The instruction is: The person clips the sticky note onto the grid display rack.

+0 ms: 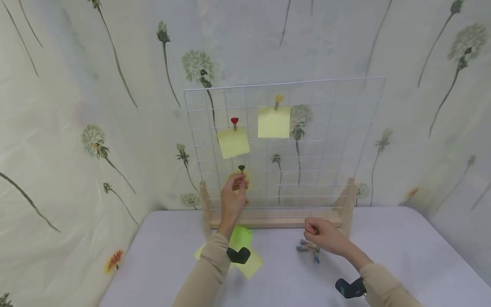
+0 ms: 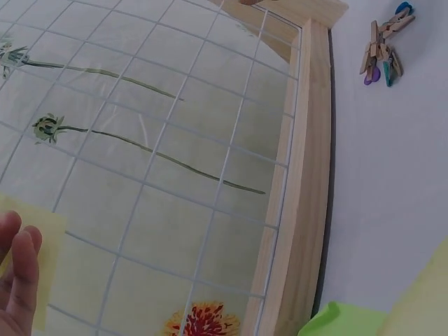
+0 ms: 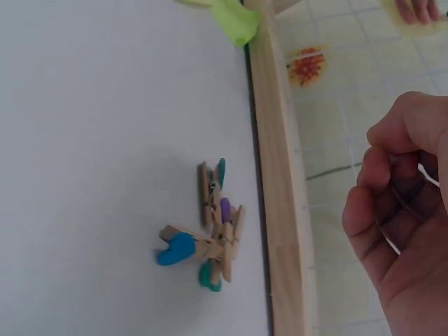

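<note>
A white wire grid [image 1: 307,162] stands upright in a wooden base. Low on its left part, my left hand [image 1: 233,194] pinches a clothespin with a green heart [image 1: 241,167], fingertips just below the heart. Behind those fingers is a yellow sticky note [image 2: 52,266], partly covered by the hand. My right hand [image 1: 326,236] hovers near the base's right end, beside a small pile of clothespins [image 1: 308,247]. In the right wrist view its fingers [image 3: 360,210] hang loosely curled with nothing visible between them.
Higher on the grid, a red-heart clothespin [image 1: 235,121] and a yellow-topped clothespin [image 1: 278,100] each hold a yellow note. Green and yellow sticky notes [image 1: 249,264] lie on the white table [image 1: 284,281], partly under my left forearm. The wooden base [image 1: 268,223] runs along the back.
</note>
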A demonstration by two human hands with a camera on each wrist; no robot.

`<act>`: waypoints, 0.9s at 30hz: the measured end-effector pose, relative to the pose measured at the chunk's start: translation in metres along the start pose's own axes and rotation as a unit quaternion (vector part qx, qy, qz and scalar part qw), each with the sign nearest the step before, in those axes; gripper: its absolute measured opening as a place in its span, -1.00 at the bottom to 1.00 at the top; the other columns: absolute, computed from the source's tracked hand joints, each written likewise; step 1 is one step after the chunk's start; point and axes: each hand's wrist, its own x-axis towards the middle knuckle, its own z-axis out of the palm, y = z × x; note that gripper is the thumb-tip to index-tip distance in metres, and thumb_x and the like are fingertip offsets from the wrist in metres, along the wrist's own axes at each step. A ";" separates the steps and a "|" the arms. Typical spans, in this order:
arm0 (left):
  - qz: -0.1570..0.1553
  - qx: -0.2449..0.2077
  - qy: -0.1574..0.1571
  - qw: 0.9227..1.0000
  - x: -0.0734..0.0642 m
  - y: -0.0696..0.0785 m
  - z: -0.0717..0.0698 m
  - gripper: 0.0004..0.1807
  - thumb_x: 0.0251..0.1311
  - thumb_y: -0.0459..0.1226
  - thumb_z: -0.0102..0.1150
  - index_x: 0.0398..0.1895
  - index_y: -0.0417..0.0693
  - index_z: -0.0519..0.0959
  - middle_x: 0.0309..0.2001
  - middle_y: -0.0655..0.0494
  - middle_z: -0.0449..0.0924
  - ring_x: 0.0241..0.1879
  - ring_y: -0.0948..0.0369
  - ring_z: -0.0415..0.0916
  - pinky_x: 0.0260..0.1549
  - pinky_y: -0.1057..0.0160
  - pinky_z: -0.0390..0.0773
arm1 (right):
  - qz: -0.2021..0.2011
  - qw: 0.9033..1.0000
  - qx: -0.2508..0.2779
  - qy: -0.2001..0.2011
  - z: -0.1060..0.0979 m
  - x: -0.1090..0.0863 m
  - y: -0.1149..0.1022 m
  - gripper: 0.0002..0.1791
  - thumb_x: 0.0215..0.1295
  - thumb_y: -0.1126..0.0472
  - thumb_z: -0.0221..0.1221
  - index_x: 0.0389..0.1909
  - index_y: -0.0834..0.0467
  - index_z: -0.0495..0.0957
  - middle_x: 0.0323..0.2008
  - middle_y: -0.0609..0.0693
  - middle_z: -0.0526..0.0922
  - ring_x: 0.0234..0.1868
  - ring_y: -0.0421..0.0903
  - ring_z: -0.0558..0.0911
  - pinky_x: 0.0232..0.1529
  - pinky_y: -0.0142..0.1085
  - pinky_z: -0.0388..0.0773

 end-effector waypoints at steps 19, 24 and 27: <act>-0.064 -0.041 0.031 0.997 -0.052 -0.046 -0.002 -0.79 0.25 -0.26 0.14 -0.09 -0.12 0.58 -0.19 0.03 0.69 -0.21 0.09 0.64 -0.36 0.45 0.49 | 0.077 0.976 0.137 0.148 0.053 -0.030 0.033 -0.66 0.21 0.35 0.19 -0.60 0.21 0.20 -0.59 -0.12 0.42 -0.53 -0.27 0.44 -0.48 -0.41 0.43; -0.078 -0.025 0.038 0.996 -0.059 -0.052 -0.005 -0.85 0.24 -0.26 0.16 -0.15 -0.03 0.60 -0.24 0.08 0.69 -0.25 0.16 0.63 -0.36 0.43 0.49 | 0.093 0.977 0.119 0.153 0.054 -0.031 0.035 -0.66 0.19 0.34 0.19 -0.60 0.19 0.21 -0.61 -0.13 0.42 -0.55 -0.26 0.43 -0.51 -0.41 0.39; -0.079 -0.018 0.034 0.996 -0.063 -0.055 -0.007 -0.85 0.25 -0.26 0.15 -0.15 -0.03 0.60 -0.26 0.07 0.68 -0.28 0.18 0.63 -0.37 0.43 0.49 | 0.099 0.975 0.122 0.160 0.055 -0.033 0.036 -0.66 0.19 0.32 0.21 -0.60 0.20 0.22 -0.62 -0.12 0.42 -0.56 -0.26 0.43 -0.53 -0.41 0.38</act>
